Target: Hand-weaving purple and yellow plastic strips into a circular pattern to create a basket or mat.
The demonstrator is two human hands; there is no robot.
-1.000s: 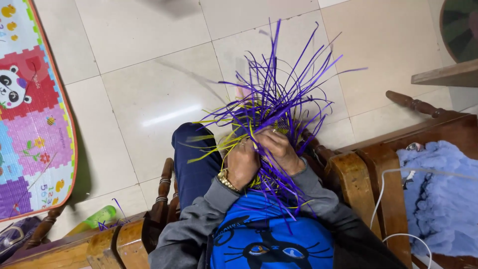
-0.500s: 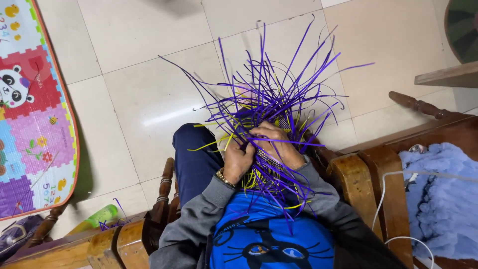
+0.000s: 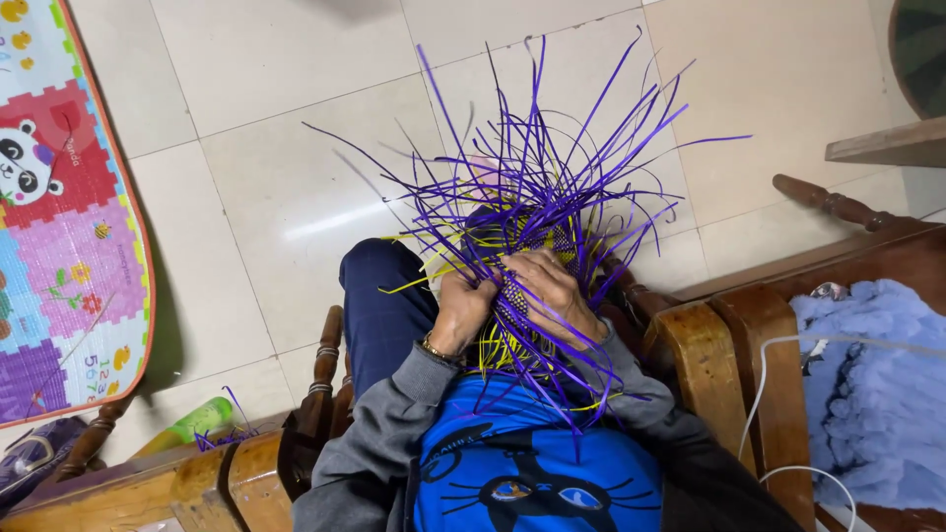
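A half-woven piece of purple and yellow strips (image 3: 520,296) rests on my lap, with many long loose purple strips (image 3: 552,167) fanning up and out over the floor. My left hand (image 3: 460,310), with a gold watch at the wrist, pinches strips at the left side of the woven part. My right hand (image 3: 558,294) lies over the woven part from the right, fingers closed on it. Both hands touch each other at the fingertips. Yellow strips (image 3: 419,279) stick out to the left.
I sit in a wooden chair with an armrest (image 3: 702,355) on the right and a turned rail (image 3: 323,369) on the left. A blue fluffy cloth (image 3: 867,394) and white cable (image 3: 764,384) lie right. A colourful play mat (image 3: 59,217) and green bottle (image 3: 192,426) sit left.
The loose purple strips have swung and spread further left and upward. My hands have shifted slightly on the woven part, with the left hand turned more upright.
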